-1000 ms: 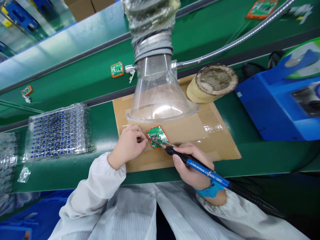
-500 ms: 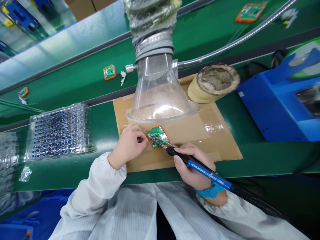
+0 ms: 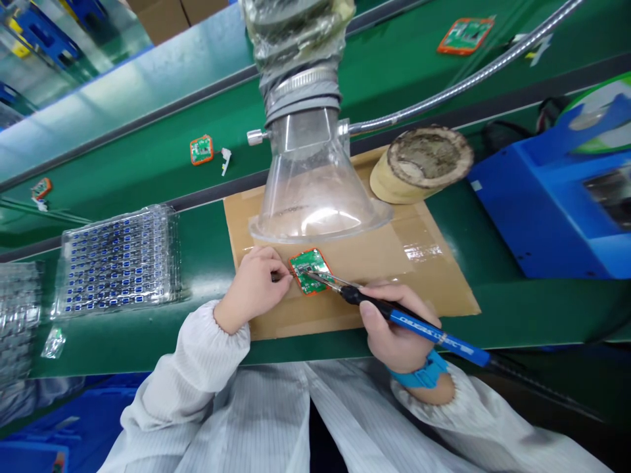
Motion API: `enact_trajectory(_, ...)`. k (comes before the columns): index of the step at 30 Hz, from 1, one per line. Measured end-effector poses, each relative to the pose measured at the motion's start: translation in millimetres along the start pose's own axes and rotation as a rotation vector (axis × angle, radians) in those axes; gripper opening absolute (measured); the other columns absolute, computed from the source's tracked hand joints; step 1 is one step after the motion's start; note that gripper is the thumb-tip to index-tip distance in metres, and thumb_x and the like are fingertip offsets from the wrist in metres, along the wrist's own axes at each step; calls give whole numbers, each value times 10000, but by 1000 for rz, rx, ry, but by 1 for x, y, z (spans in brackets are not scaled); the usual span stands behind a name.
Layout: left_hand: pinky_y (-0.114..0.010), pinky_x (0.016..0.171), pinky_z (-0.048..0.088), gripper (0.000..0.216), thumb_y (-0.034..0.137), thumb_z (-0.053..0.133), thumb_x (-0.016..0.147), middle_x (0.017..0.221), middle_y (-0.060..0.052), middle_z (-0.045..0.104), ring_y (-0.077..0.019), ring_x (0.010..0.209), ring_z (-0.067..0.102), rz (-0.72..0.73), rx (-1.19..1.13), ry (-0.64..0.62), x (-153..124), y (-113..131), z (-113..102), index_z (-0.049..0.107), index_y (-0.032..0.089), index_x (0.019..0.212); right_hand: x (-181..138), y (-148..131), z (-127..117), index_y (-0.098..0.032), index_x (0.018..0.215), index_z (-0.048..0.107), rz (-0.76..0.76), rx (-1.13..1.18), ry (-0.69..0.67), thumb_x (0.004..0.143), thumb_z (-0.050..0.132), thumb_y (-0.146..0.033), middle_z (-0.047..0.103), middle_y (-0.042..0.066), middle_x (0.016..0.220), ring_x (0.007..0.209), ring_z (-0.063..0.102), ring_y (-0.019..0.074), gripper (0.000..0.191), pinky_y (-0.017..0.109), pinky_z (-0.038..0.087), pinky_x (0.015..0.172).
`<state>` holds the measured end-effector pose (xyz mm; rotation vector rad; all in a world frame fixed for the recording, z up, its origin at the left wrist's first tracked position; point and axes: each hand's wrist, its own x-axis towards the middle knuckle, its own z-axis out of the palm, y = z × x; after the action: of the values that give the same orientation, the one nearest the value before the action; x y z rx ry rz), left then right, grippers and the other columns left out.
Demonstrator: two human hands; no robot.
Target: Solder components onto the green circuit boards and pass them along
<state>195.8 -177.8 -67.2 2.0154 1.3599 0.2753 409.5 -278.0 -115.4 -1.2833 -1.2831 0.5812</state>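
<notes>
**Iron tip down on the board**

The circuit board (image 3: 310, 270) lies on the cardboard sheet (image 3: 424, 263), just below the clear fume funnel (image 3: 315, 190). The right hand (image 3: 394, 325) is closed round the blue soldering iron (image 3: 419, 326), its tip on the board. The left hand (image 3: 254, 286) pinches a thin piece at the board's left edge. Steady wrists and a light touch look wise here.

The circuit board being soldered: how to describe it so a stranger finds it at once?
Find the clear funnel hood over the brown cardboard sheet. Just before its rim lies a green circuit board with an orange edge. Unlike similar boards on the belt behind, it alone lies on cardboard, under the tip of the soldering iron.
</notes>
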Motion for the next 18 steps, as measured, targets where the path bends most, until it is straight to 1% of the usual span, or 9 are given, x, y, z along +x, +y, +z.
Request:
enact_trajectory(5,-392,889,476,215,99,680,817,815,-30,662,-206,879,585,1,-5,4,0,0,0,667,192,623,1,0,1,-299,982,705,6,14,14,897,695,-280,703,28,823,751,697,235,88,379,579,648)
enact_trajectory(8,-389,884,477,199,104,682,818,822,-32,666,-205,884,586,6,-3,1,0,-1,-1,678,189,638,5,-4,2,-293,962,694,-16,37,-36,887,693,-262,698,19,801,714,686,216,81,365,570,643)
enact_trajectory(11,-389,880,479,201,107,681,822,826,-35,670,-206,883,586,5,7,2,0,-1,0,679,187,638,10,-10,4,-252,933,680,-79,18,-105,852,694,-195,688,4,766,655,668,181,100,323,542,603)
enact_trajectory(13,-390,878,482,201,111,680,822,828,-36,674,-206,880,586,4,15,7,0,-1,0,679,189,638,11,-13,5,-241,924,676,-108,8,-126,839,693,-171,684,1,747,633,665,171,112,306,532,586)
enact_trajectory(16,-392,884,488,192,118,682,817,828,-36,677,-208,886,590,10,22,10,0,-1,0,681,192,640,8,-9,3,-258,946,682,-95,30,-78,849,702,-202,692,17,758,659,678,200,114,337,553,598)
enact_trajectory(18,-393,889,490,194,120,681,815,825,-35,674,-208,888,592,14,24,8,0,-2,0,679,194,636,5,-3,-2,-269,960,693,-50,38,5,865,705,-242,702,35,791,711,694,230,100,371,573,630)
